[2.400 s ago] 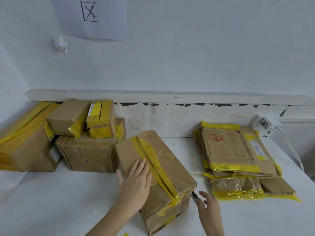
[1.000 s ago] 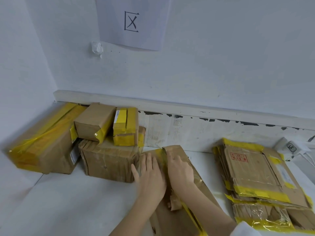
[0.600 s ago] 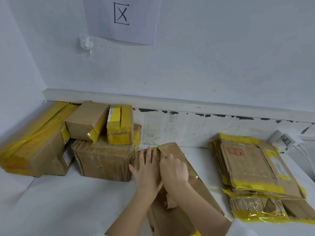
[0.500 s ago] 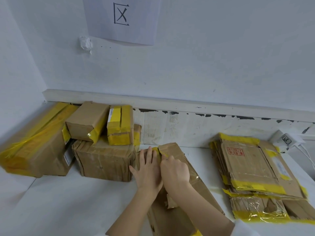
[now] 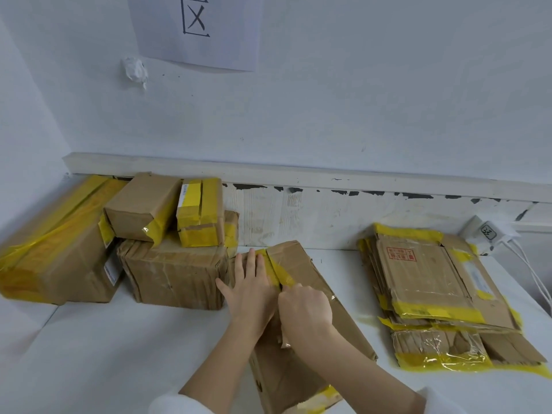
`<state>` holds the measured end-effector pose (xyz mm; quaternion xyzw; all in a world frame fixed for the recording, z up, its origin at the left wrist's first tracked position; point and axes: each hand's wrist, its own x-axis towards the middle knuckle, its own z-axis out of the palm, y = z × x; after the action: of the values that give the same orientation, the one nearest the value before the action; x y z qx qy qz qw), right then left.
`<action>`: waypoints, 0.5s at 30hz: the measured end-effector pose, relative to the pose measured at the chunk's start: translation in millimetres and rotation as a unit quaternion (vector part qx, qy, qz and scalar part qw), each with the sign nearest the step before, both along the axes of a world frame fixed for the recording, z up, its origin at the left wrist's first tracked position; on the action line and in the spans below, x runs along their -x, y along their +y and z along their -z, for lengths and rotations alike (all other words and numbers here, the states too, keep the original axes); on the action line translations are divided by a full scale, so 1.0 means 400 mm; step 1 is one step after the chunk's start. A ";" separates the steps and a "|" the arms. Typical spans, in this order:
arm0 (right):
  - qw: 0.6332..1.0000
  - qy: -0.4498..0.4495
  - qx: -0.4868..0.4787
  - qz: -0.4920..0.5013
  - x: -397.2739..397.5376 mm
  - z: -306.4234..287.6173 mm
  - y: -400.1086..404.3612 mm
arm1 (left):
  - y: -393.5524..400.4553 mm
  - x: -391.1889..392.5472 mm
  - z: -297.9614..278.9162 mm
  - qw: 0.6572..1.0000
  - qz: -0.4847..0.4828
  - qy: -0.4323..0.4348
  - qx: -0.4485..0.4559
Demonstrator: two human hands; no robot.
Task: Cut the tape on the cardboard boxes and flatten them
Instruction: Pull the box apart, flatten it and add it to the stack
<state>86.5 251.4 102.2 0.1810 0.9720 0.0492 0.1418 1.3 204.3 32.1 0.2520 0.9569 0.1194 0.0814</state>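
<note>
On the white table (image 5: 119, 354), the flat left hand (image 5: 251, 291) presses the taped box (image 5: 310, 282); the right hand (image 5: 304, 309) is curled, its grip hidden.

it looked like a packing or sorting corner: a bare white table (image 5: 89, 354) against a scuffed white wall (image 5: 358, 100), taped cardboard boxes (image 5: 167, 234) piled left, flattened cartons (image 5: 433, 288) stacked right, a marked paper sign (image 5: 194, 28) overhead.

One head-worn wide-angle view, looking forward and down.

It sits close over the white table (image 5: 89, 354), both forearms entering from the lower edge of the frame; the wall (image 5: 358, 100) fills the upper half, its straight lines bowed by the lens.
</note>
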 end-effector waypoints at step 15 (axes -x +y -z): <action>0.997 -0.049 0.053 -0.011 -0.205 -0.045 -0.004 | 0.042 0.000 -0.042 0.997 -0.023 0.010 0.080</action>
<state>168.5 249.7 120.3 0.1594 0.9672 0.0076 0.1978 1.3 221.2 48.8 0.2236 0.9697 0.0423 0.0891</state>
